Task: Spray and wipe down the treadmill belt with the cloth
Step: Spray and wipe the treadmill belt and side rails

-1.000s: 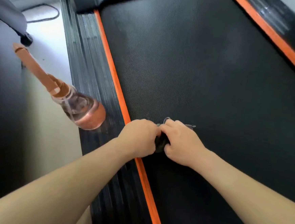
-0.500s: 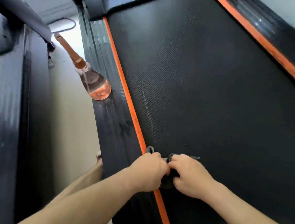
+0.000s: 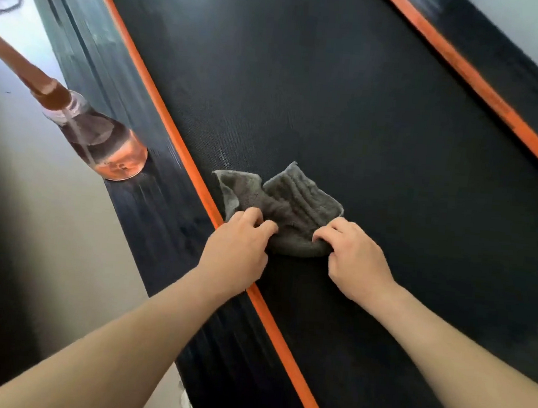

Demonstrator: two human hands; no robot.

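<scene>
1 view: your head cam looks forward and steeply down, close over the treadmill belt (image 3: 334,96) filling frame center and right.

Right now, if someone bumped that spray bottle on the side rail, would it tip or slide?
Probably tips easily: the spray bottle is tall with a long top, and stands at the outer edge of the side rail. Its pinkish liquid sits low, which may steady it a little. The ribbed rail likely resists sliding.
</scene>
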